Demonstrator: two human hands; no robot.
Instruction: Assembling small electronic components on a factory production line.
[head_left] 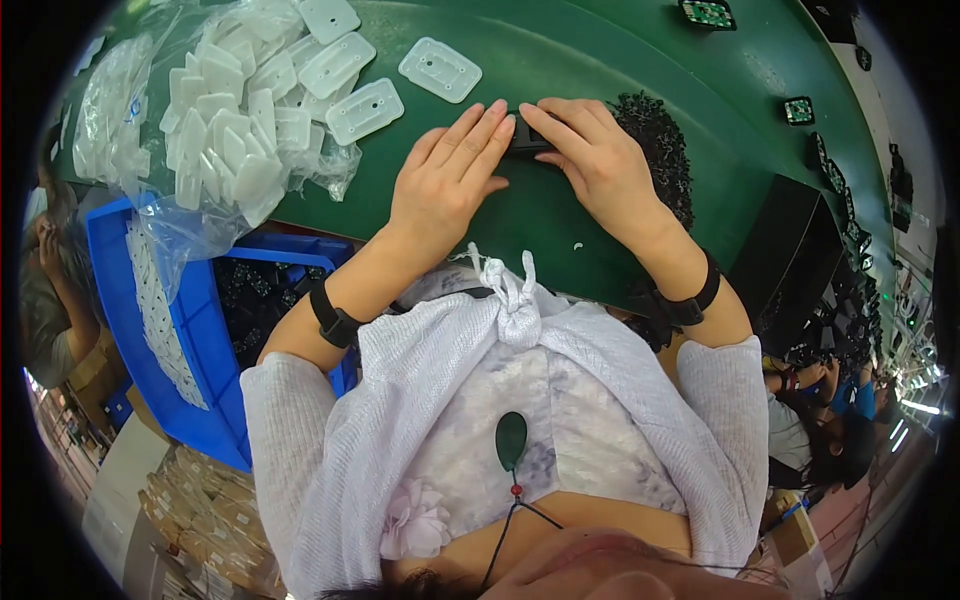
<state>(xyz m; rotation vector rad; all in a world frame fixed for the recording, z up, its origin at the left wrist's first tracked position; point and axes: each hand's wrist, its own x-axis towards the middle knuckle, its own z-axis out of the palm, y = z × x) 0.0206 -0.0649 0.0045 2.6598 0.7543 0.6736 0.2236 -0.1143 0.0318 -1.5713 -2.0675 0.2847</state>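
A small black plastic part (528,138) lies on the green tabletop between my hands, mostly covered by fingers. My left hand (448,180) has its fingers stretched out, with the fingertips resting against the part's left edge. From the other side, my right hand (597,160) grips the part, its index finger on top and the thumb at the near edge. Just right of that hand sits a heap of tiny black pieces (660,150). A translucent white plastic plate (440,70) with small holes lies flat beyond my left hand.
Many similar white plates (235,130) spill from a clear bag at the left. Blue bins (215,370) holding white strips and black parts stand below the table edge. A black box (785,245) is at the right, with circuit boards (798,110) farther off. Other people sit nearby.
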